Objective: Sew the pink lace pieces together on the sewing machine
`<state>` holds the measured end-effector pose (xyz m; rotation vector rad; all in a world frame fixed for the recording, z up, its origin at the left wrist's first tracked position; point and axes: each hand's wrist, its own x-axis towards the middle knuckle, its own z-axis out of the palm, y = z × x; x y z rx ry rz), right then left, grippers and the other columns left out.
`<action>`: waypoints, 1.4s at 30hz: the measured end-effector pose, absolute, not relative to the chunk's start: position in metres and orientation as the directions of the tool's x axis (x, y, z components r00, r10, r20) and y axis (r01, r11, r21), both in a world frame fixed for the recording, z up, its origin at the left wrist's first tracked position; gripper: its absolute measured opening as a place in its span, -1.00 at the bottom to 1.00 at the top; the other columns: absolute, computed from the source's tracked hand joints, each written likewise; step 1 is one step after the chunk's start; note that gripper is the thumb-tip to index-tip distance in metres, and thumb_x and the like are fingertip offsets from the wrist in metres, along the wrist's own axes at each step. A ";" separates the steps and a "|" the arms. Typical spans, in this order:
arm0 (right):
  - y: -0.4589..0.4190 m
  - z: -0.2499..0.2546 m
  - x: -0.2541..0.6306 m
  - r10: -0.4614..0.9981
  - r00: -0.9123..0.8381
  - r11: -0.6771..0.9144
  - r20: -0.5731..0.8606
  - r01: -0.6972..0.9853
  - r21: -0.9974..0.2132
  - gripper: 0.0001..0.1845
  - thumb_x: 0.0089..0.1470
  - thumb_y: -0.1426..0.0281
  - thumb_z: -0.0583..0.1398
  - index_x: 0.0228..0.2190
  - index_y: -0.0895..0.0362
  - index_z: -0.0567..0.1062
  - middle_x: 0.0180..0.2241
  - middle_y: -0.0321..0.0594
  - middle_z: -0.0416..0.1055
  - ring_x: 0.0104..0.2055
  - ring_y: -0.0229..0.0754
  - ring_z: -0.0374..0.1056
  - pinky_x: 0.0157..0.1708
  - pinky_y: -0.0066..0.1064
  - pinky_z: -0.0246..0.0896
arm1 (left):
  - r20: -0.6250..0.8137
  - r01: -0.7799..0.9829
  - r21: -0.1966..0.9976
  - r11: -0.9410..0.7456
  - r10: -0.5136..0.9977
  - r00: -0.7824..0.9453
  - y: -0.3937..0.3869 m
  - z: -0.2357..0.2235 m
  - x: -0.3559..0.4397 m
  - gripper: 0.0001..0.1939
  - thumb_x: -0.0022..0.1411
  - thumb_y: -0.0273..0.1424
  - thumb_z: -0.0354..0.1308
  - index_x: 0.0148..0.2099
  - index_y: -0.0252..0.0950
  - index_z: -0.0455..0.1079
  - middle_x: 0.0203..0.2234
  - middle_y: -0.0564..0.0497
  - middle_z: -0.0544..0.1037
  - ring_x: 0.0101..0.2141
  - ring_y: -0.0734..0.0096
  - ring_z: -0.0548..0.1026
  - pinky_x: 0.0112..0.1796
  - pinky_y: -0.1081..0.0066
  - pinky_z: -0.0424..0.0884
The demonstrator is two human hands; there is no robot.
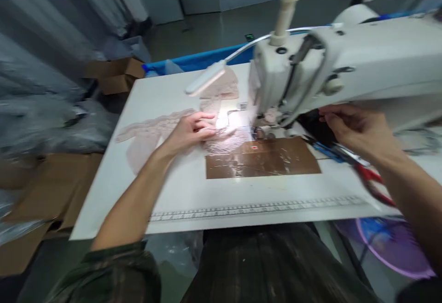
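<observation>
Nearest the body, well short of the fingers, a ruler strip (pixel 241 210) runs along the desk (pixel 183 192). Red-handled scissors (pixel 366 177) lie just below the right hand (pixel 361 125), whose fingers are drawn together at a dark piece (pixel 312 124); I cannot tell whether they grip it. The bent fingers of the left hand (pixel 189 130) touch pale pink lace (pixel 165 125), spread around them; blur hides any pinch. Beyond them hangs a lit lamp (pixel 207 77).

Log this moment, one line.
left grip: at pink fabric | right grip: at black item | scissors: on table | holds: unclear
</observation>
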<state>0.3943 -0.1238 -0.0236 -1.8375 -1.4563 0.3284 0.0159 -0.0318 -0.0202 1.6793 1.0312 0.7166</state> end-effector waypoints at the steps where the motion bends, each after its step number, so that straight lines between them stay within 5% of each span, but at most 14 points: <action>1: -0.135 -0.019 0.404 0.915 0.333 -0.085 0.227 0.710 -0.700 -0.73 0.23 0.42 0.18 -0.12 0.23 0.62 -0.20 -0.01 0.60 -0.28 -0.24 0.46 -0.20 -0.35 0.35 | -0.022 0.284 0.949 -0.136 0.871 0.490 -0.035 -0.018 0.020 -0.46 0.07 -0.28 0.45 0.07 -0.36 0.46 -0.41 0.00 0.65 -0.40 0.44 0.57 -0.38 0.46 0.50; 4: -0.161 -0.011 0.419 0.942 0.257 -0.070 0.216 0.779 -0.623 -0.67 0.17 0.37 0.19 -0.10 0.21 0.65 -0.15 -0.01 0.61 -0.23 -0.18 0.47 -0.19 -0.32 0.32 | -0.090 0.263 0.959 -0.104 0.771 0.631 -0.044 -0.016 0.033 -0.50 0.12 -0.24 0.43 0.07 -0.28 0.46 -0.42 -0.01 0.66 -0.45 0.44 0.57 -0.45 0.46 0.49; 9: -0.177 -0.033 0.414 0.980 -0.074 0.125 0.187 0.952 -0.278 -0.51 0.25 0.13 0.12 -0.07 0.21 0.65 -0.08 0.09 0.54 -0.15 0.01 0.45 -0.11 -0.13 0.35 | -0.139 0.274 0.958 -0.079 0.709 0.691 -0.057 -0.023 0.050 -0.47 0.14 -0.21 0.42 0.09 -0.32 0.44 -0.40 -0.04 0.67 -0.43 0.40 0.60 -0.44 0.44 0.50; 13: -0.179 -0.062 0.411 0.951 -0.135 0.164 0.278 0.983 -0.084 -0.57 0.27 0.23 0.09 -0.14 0.21 0.67 -0.07 0.18 0.50 -0.10 0.10 0.38 -0.06 -0.07 0.31 | -0.137 0.254 0.966 -0.051 0.732 0.667 -0.057 -0.034 0.052 -0.41 0.13 -0.26 0.41 0.14 -0.42 0.40 -0.44 -0.02 0.63 -0.43 0.47 0.56 -0.43 0.49 0.46; 21: -0.170 -0.060 0.405 0.937 -0.112 0.160 0.332 0.980 -0.122 -0.87 0.12 0.37 0.16 -0.38 0.09 0.53 -0.09 0.22 0.52 0.00 0.18 0.41 0.00 -0.06 0.32 | -0.077 0.215 0.972 -0.099 0.727 0.683 -0.058 -0.037 0.051 -0.46 0.18 -0.29 0.38 0.14 -0.42 0.41 -0.50 0.07 0.56 -0.50 0.58 0.45 -0.39 0.47 0.42; 24: -0.172 -0.051 0.382 0.947 0.004 0.112 0.322 0.934 -0.340 -0.92 0.12 0.32 0.17 -0.34 0.06 0.42 -0.18 0.16 0.55 -0.11 0.07 0.47 -0.08 -0.10 0.36 | -0.083 0.204 0.975 -0.086 0.710 0.699 -0.058 -0.039 0.051 -0.45 0.18 -0.29 0.38 0.15 -0.43 0.41 -0.44 0.02 0.61 -0.46 0.56 0.49 -0.33 0.45 0.47; 26: -0.173 -0.047 0.359 0.983 0.071 0.040 0.167 0.814 -0.580 -0.86 0.21 0.24 0.10 -0.29 0.04 0.35 -0.42 -0.07 0.53 -0.45 -0.09 0.42 -0.37 -0.22 0.34 | -0.086 0.190 0.979 -0.075 0.693 0.716 -0.057 -0.042 0.052 -0.43 0.17 -0.30 0.38 0.17 -0.42 0.41 -0.38 -0.03 0.65 -0.44 0.54 0.52 -0.32 0.45 0.48; 28: -0.171 -0.045 0.334 0.996 -0.047 0.082 0.069 0.711 -0.698 -0.73 0.29 0.13 0.02 -0.19 0.07 0.31 -0.49 -0.17 0.49 -0.57 -0.15 0.33 -0.49 -0.29 0.25 | -0.075 0.170 0.983 -0.073 0.681 0.728 -0.057 -0.044 0.052 -0.42 0.16 -0.30 0.38 0.18 -0.41 0.40 -0.34 -0.05 0.66 -0.41 0.53 0.55 -0.31 0.46 0.48; 31: -0.157 -0.043 0.302 0.971 -0.152 0.230 0.185 0.805 -0.547 -0.61 0.28 0.09 0.01 -0.11 0.11 0.38 -0.43 -0.17 0.50 -0.54 -0.18 0.31 -0.52 -0.36 0.10 | -0.068 0.156 0.985 -0.069 0.681 0.729 -0.058 -0.044 0.053 -0.43 0.17 -0.31 0.37 0.18 -0.40 0.40 -0.33 -0.05 0.67 -0.37 0.51 0.57 -0.31 0.47 0.47; 34: -0.139 -0.042 0.283 0.943 -0.255 0.321 0.212 0.864 -0.388 -0.43 0.37 0.05 -0.18 -0.29 0.11 0.45 -0.49 -0.16 0.44 -0.56 -0.22 0.23 -0.52 -0.37 -0.07 | -0.081 0.159 0.986 -0.050 0.689 0.720 -0.059 -0.042 0.052 -0.45 0.18 -0.31 0.38 0.16 -0.40 0.42 -0.35 -0.04 0.65 -0.38 0.51 0.55 -0.31 0.46 0.47; 42: -0.129 -0.054 0.266 0.907 -0.309 0.353 0.285 0.928 -0.119 -0.15 0.37 -0.07 -0.34 -0.38 0.17 0.51 -0.45 -0.05 0.46 -0.54 -0.22 0.17 -0.49 -0.32 -0.29 | -0.124 0.177 0.984 -0.009 0.680 0.723 -0.057 -0.044 0.050 -0.46 0.24 -0.32 0.34 0.20 -0.40 0.37 -0.43 0.02 0.59 -0.48 0.55 0.47 -0.43 0.47 0.38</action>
